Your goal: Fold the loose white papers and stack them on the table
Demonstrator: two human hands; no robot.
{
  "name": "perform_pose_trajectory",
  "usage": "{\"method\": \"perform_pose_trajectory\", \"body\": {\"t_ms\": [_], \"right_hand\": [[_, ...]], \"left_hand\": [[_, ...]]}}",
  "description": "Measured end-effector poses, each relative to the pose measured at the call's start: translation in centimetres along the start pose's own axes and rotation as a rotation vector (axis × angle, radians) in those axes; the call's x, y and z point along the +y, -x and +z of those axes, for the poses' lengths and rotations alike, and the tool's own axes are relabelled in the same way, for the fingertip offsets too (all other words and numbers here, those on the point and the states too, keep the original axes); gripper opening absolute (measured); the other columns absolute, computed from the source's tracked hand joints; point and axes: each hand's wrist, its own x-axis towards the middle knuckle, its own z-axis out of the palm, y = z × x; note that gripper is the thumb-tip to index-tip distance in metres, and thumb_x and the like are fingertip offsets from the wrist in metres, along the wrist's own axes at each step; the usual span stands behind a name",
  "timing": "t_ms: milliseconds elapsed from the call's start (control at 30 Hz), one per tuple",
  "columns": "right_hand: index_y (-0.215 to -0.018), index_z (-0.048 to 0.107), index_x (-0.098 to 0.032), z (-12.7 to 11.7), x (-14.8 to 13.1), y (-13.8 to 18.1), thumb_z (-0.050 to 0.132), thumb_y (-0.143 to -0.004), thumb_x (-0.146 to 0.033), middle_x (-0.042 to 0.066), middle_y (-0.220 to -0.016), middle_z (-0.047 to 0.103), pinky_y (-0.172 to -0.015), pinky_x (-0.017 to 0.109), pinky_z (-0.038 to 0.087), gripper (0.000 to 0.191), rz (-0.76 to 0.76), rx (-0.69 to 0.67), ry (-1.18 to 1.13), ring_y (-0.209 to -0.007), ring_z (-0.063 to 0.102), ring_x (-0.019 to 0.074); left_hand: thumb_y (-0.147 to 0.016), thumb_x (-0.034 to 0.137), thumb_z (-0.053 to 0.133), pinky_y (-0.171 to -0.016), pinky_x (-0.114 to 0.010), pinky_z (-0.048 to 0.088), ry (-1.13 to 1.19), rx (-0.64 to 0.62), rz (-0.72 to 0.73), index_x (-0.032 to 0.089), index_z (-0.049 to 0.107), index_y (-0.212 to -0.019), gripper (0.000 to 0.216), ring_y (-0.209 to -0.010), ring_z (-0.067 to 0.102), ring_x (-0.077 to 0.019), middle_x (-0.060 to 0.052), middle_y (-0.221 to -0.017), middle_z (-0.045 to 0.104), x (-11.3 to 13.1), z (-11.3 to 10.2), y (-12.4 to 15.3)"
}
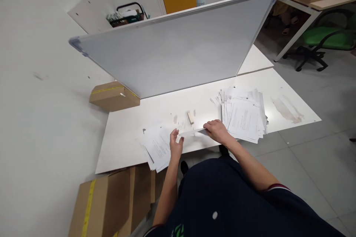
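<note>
Several sheets of paper (191,132) stand nearly edge-on above the front of the white table. My right hand (216,132) is closed on their right end, fingers over the top edge. At the left end, my left hand (176,145) has its thumb and fingers apart, close around the paper's edge without a visible grip. Just beyond the sheets lies a small cream oblong object (190,117), perhaps a stapler. Printed papers (158,146) lie left of my left hand, partly over the table edge. A larger, untidy paper stack (244,116) is beside my right hand.
A whiteboard (178,48) stands upright across the back of the table (122,137). One cardboard box (114,96) sits at its left end; more boxes (116,200) are on the floor below. A green chair (328,39) and another desk (319,4) are at the far right.
</note>
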Motion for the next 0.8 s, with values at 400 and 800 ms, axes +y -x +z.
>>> {"method": "perform_pose_trajectory", "body": {"t_ms": [400,800], "right_hand": [[-0.092,0.052,-0.015,4.5,-0.9,-0.6,0.037,-0.08,-0.009,0.012,-0.089,0.057,-0.066,0.03,0.031,0.02,0.055,-0.269,0.324,-0.082,0.051,0.0212],[-0.094,0.052,-0.017,4.5,0.2,-0.4,0.035,-0.083,-0.017,0.008,-0.082,0.061,-0.065,0.027,0.034,0.02,0.126,-0.247,0.05,-0.077,0.055,0.0187]], "left_hand": [[-0.08,0.019,0.039,-0.094,-0.036,0.036,-0.366,-0.326,0.113,0.021,0.058,-0.104,0.031,-0.109,0.047,-0.0179,-0.006,-0.112,0.056,-5.9,1.9,1.0],[-0.077,0.032,0.047,-0.087,-0.033,0.04,-0.172,-0.189,-0.099,0.019,0.06,-0.096,0.026,-0.099,0.054,-0.0189,-0.006,-0.103,0.061,-4.3,1.3,-0.1]]}}
